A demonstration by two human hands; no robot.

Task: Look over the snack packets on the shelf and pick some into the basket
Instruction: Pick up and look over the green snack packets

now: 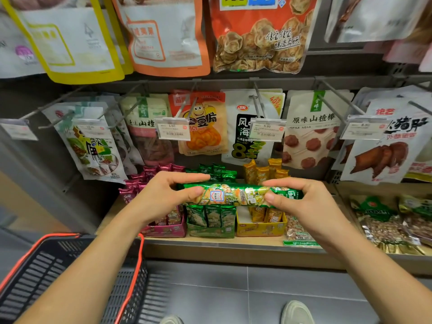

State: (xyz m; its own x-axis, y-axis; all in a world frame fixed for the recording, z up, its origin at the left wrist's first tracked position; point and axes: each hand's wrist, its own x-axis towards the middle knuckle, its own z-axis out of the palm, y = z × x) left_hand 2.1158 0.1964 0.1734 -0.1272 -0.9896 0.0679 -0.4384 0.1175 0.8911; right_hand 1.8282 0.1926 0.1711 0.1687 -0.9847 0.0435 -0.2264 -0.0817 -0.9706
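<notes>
Green foil catches the light on the one snack packet point(236, 195) in hand, held in the air just in front of the shelf point(210, 242), above its front edge. Its long axis runs left to right, nearly level, with the right end a little lower. The left hand point(163, 199) pinches the left end between thumb and curled fingers. The right hand point(304, 206) pinches the right end the same way. A white badge outlined in red and blue sits near the packet's middle; the lettering on it is too blurred to read.

Behind the packet, three open display boxes stand in a row along the front edge of the shelf: a magenta box point(168, 230), a green box point(210, 231) and a yellow box point(259, 230), each holding upright small packets of its own colour.

Above the shelf, larger packets hang on hooks. One packet point(313, 136) reads 原味山楂棒. Two price tags can be read: 3.90 point(173, 131) and 5.90 point(266, 132).

A black basket point(30, 277) with a red rim sits below the left end of the shelf, under the left forearm.
</notes>
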